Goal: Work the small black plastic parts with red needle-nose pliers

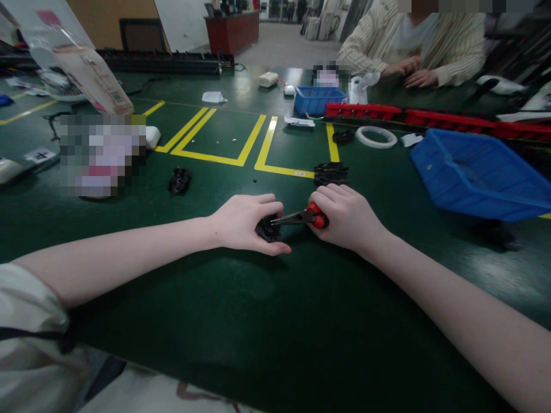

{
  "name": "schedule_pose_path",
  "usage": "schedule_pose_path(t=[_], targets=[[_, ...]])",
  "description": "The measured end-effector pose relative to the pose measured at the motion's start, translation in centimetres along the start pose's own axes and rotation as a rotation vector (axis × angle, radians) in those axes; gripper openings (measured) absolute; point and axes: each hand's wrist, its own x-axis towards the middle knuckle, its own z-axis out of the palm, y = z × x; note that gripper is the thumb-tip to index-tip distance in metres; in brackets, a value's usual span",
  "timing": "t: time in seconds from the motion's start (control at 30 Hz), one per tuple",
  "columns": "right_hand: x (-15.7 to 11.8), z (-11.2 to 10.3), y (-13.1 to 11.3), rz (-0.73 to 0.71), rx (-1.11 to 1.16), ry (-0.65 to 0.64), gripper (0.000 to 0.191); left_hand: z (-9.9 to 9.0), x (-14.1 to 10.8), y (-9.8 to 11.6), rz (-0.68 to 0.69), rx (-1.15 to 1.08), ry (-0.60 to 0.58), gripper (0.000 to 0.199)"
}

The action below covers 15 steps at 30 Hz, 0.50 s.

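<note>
My left hand [247, 223] grips a small black plastic part [267, 229] between thumb and fingers, just above the green table [241, 321]. My right hand [346, 217] is wrapped round the red handles of a pair of needle-nose pliers [297, 218]. The pliers point left, and their tips meet the black part; whether the jaws pinch something there is too small to tell. Just beyond my right hand lies a pile of black parts [331, 172]. Another black part [179, 180] rests on the table beyond my left forearm.
A large blue bin [482, 172] sits tilted at the right. Farther back are a smaller blue bin [318, 100], a roll of white tape [376, 136] and a long red rail [447, 123]. Yellow tape lines [206, 156] mark the table. Across it sits another person [413, 46].
</note>
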Motion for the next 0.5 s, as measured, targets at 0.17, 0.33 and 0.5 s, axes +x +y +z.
schedule_pose_path(t=[0.17, 0.33, 0.5], targets=[[-0.03, 0.00, -0.08, 0.037, 0.027, -0.002, 0.009, -0.03, 0.00, 0.01, -0.010, 0.008, 0.024, 0.052], [0.03, -0.06, -0.08, 0.029, 0.001, -0.007, 0.009, 0.04, -0.01, -0.04, -0.002, 0.020, 0.009, 0.052], [0.02, -0.24, -0.07, 0.018, -0.020, -0.007, 0.008, 0.04, 0.04, -0.19, -0.005, 0.015, 0.001, 0.053]])
